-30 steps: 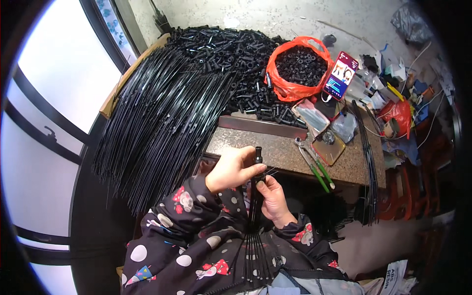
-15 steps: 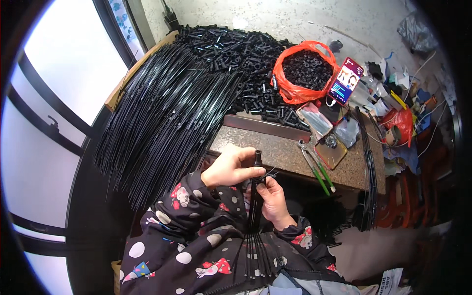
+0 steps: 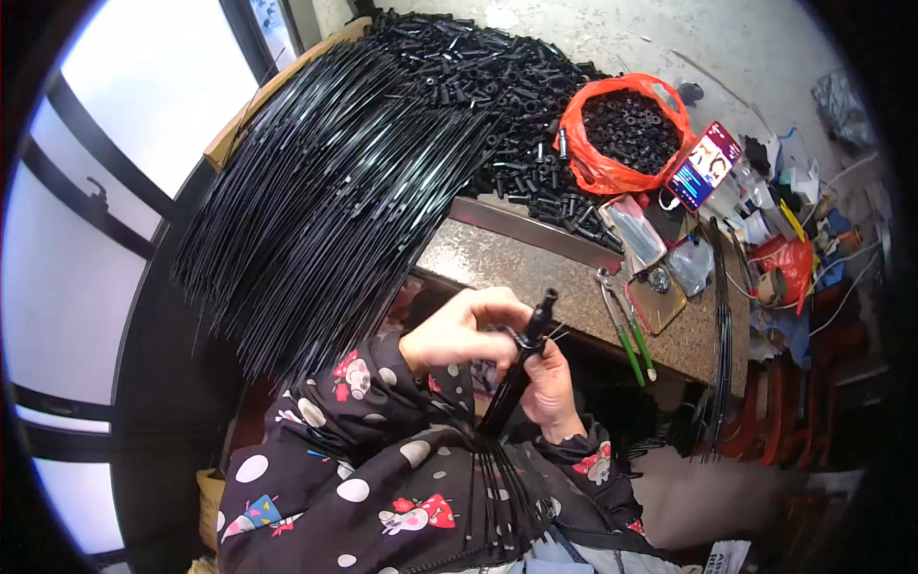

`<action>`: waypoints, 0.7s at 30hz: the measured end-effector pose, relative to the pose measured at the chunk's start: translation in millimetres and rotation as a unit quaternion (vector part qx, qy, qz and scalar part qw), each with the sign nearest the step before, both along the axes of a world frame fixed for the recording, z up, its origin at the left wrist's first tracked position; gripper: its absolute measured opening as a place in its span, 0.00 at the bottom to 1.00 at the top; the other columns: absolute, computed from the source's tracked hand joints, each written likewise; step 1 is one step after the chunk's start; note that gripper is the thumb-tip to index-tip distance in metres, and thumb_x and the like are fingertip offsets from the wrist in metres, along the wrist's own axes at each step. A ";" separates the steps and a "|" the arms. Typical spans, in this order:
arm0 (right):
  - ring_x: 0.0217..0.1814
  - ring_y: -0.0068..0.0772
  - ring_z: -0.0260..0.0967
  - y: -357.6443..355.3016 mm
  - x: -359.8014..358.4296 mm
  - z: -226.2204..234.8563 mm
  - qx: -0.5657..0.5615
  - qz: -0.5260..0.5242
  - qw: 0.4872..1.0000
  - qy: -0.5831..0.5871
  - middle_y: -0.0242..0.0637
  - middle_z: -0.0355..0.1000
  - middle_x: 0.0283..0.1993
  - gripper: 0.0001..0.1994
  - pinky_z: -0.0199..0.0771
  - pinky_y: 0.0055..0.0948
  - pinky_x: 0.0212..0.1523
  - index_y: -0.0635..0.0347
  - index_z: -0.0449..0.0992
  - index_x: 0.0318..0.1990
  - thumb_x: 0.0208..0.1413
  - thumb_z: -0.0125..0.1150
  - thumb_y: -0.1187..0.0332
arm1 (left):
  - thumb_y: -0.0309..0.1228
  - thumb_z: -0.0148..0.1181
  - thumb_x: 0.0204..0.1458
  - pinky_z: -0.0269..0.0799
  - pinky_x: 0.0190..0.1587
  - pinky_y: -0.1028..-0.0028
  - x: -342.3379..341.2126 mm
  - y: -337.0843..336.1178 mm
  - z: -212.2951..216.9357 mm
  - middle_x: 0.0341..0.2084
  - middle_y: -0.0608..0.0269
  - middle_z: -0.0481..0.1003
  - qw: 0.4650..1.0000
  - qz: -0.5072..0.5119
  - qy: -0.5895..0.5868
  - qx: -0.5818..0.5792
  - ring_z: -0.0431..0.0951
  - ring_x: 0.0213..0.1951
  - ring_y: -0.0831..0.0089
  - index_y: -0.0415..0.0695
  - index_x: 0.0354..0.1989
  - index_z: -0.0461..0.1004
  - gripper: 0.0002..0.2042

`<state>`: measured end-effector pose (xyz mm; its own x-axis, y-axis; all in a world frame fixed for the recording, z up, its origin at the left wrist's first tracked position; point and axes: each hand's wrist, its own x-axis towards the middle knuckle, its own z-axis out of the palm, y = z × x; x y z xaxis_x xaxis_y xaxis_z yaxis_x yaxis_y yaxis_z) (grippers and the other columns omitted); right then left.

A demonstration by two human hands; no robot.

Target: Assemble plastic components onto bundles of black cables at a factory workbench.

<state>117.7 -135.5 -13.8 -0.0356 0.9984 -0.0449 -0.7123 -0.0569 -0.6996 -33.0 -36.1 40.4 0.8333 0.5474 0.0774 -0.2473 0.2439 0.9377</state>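
My left hand (image 3: 461,330) and my right hand (image 3: 547,385) meet in front of my chest, just below the stone worktop's near edge. Both grip a black tube-shaped handle (image 3: 521,362) that stands tilted, its top near the table edge. Thin black rods (image 3: 497,483) run from its lower end down over my dark patterned jacket. The left fingers pinch the tube's upper part; the right hand wraps it lower down from behind.
A big fan of long black rods (image 3: 325,191) lies at the left. Behind it a heap of short black tubes (image 3: 497,86) and an orange bag (image 3: 626,129) of them. Green-handled pliers (image 3: 626,330), a phone (image 3: 705,165) and clutter lie on the speckled worktop (image 3: 497,263).
The view has shifted slightly, so the table sits a bit higher in the picture. My hands hold the same black tube in nearly the same pose.
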 end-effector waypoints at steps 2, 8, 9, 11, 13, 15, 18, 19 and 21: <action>0.35 0.29 0.70 0.5 2.4 -2.2 0.003 -0.004 1.000 0.009 0.37 0.72 0.37 0.11 0.73 0.27 0.36 0.58 0.70 0.41 0.51 0.59 0.66 | 0.22 0.66 0.36 0.65 0.45 0.74 4.2 -4.3 -2.8 0.37 0.59 0.70 0.925 0.135 -0.006 0.356 0.71 0.38 0.72 0.38 0.45 0.68 0.23; 0.36 0.28 0.69 -2.1 1.8 -8.6 0.017 0.005 1.000 -0.005 0.34 0.71 0.41 0.11 0.72 0.28 0.37 0.58 0.71 0.41 0.51 0.59 0.66 | 0.25 0.66 0.38 0.54 0.57 0.65 7.9 -12.3 -16.2 0.34 0.60 0.71 0.968 0.120 0.021 0.218 0.71 0.39 0.74 0.37 0.38 0.69 0.17; 0.36 0.28 0.69 -1.9 0.0 -7.3 0.016 0.006 1.000 -0.006 0.34 0.71 0.41 0.11 0.72 0.28 0.37 0.58 0.71 0.41 0.51 0.59 0.66 | 0.24 0.65 0.38 0.51 0.60 0.64 8.3 -11.1 -19.8 0.34 0.61 0.71 0.968 0.120 -0.006 0.218 0.71 0.39 0.75 0.37 0.38 0.69 0.17; 0.36 0.27 0.69 -2.0 -3.4 -4.2 -0.004 -0.013 1.000 -0.015 0.34 0.71 0.40 0.10 0.71 0.28 0.38 0.58 0.70 0.41 0.52 0.58 0.67 | 0.24 0.65 0.38 0.49 0.61 0.63 6.7 -10.4 -22.3 0.33 0.62 0.72 0.969 0.124 -0.008 0.216 0.71 0.38 0.76 0.36 0.37 0.69 0.16; 0.36 0.27 0.69 -3.3 -1.4 -3.2 0.015 -0.015 1.000 -0.014 0.33 0.71 0.39 0.10 0.71 0.27 0.38 0.58 0.70 0.40 0.52 0.58 0.67 | 0.24 0.65 0.38 0.47 0.62 0.63 9.7 -12.7 -16.1 0.32 0.63 0.73 0.968 0.121 -0.009 0.220 0.71 0.38 0.77 0.36 0.36 0.70 0.15; 0.36 0.26 0.69 -3.0 -1.3 -2.7 0.030 -0.014 0.999 -0.014 0.33 0.71 0.38 0.10 0.71 0.27 0.38 0.58 0.70 0.40 0.52 0.58 0.66 | 0.23 0.65 0.38 0.44 0.63 0.63 9.4 -11.3 -12.3 0.30 0.64 0.73 0.982 0.104 0.015 0.160 0.71 0.38 0.78 0.37 0.34 0.71 0.14; 0.35 0.26 0.68 -1.8 -5.0 -2.9 0.031 -0.028 0.999 -0.025 0.33 0.71 0.36 0.10 0.71 0.27 0.38 0.58 0.70 0.39 0.51 0.59 0.66 | 0.22 0.65 0.37 0.43 0.63 0.64 9.1 -2.7 -17.8 0.28 0.66 0.73 0.986 0.077 -0.008 0.148 0.71 0.38 0.79 0.38 0.35 0.71 0.14; 0.32 0.29 0.69 -1.7 -7.6 -4.5 0.024 -0.050 0.997 -0.045 0.34 0.71 0.32 0.10 0.71 0.28 0.34 0.57 0.70 0.38 0.50 0.60 0.64 | 0.22 0.65 0.37 0.43 0.63 0.64 9.1 -3.3 -19.2 0.28 0.66 0.73 0.986 0.077 -0.007 0.149 0.71 0.38 0.79 0.38 0.35 0.71 0.14; 0.29 0.32 0.69 -2.5 -9.0 -2.7 0.016 -0.071 0.995 -0.065 0.36 0.71 0.28 0.11 0.70 0.30 0.31 0.56 0.71 0.38 0.50 0.60 0.63 | 0.21 0.65 0.37 0.42 0.63 0.64 8.4 -7.2 -22.8 0.30 0.66 0.73 0.995 0.067 -0.030 0.067 0.71 0.39 0.77 0.39 0.36 0.72 0.14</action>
<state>108.7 -138.0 -16.5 0.1097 0.9939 -0.0073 -0.6152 0.0621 -0.7859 -24.6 -43.4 17.6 0.7449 0.6353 0.2036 -0.3250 0.0791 0.9424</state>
